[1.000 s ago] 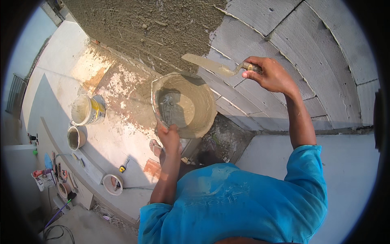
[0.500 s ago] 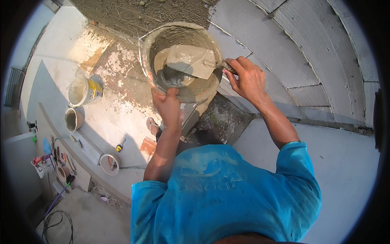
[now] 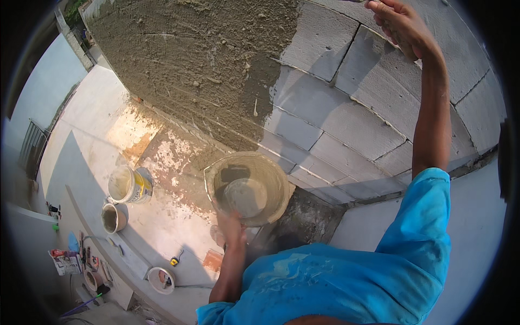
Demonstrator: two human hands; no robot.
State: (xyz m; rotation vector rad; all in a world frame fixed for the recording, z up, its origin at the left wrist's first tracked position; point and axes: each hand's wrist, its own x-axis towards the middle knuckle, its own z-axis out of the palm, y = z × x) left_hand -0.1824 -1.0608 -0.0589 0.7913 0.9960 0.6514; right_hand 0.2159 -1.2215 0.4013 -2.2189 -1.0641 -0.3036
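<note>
My left hand point(image 3: 232, 230), somewhat blurred, is closed on the near rim of a mortar-smeared bucket point(image 3: 280, 181) with a wire handle. Wet grey mortar point(image 3: 246, 197) lies in the bottom of it. High at the upper right, my right hand point(image 3: 400, 24) is raised in front of the wall, fingers wrapped round the trowel point(image 3: 356, 1). Only a sliver of that tool shows; its blade is cut off by the top edge. Rough wet mortar point(image 3: 179, 59) coats the wall's left part, beside bare grey blocks point(image 3: 374, 127).
Left of the bucket stand a white-and-yellow pail point(image 3: 123, 184), a small mortar-stained pot point(image 3: 114, 218) and a white tub point(image 3: 161, 280). A yellow tape measure point(image 3: 175, 261) lies on the floor. Tools and a bag point(image 3: 66, 262) sit at the far left.
My right hand has lifted the trowel out of the bucket, up and right to the wall. The bucket and my left hand appear lower in view, and more of the wall shows.
</note>
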